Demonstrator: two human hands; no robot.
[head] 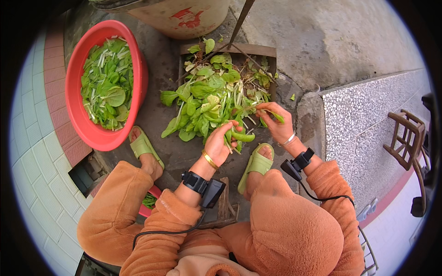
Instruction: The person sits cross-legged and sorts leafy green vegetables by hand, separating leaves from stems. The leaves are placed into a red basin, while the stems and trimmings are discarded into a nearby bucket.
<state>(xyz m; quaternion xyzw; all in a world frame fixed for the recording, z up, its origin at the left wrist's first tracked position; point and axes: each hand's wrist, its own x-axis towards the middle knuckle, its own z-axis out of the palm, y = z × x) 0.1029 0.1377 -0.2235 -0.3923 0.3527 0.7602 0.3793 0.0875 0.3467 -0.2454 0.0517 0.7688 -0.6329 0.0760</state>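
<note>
My left hand (221, 143), with a gold bracelet on the wrist, is closed round several green leaves and pale stems. To its right, my right hand (276, 120), wearing a silver bangle, pinches a small green leaf (277, 117) between thumb and fingers. Just beyond both hands lies a heap of leafy greens (203, 89) in a metal dustpan-like tray (253, 49) with an upright rod. Roots and yellowed leaves are heaped on its right side. A red plastic basin (77, 114) at the left holds loose green leaves (110, 86), apparently in water.
A large pale bucket (193, 17) with a red print stands beyond the tray. A speckled stone step (355, 127) rises on the right, with a wooden stool (407, 138) farther out. A second red container (145, 210) with greens is partly hidden by my left leg. Green slippers are on my feet.
</note>
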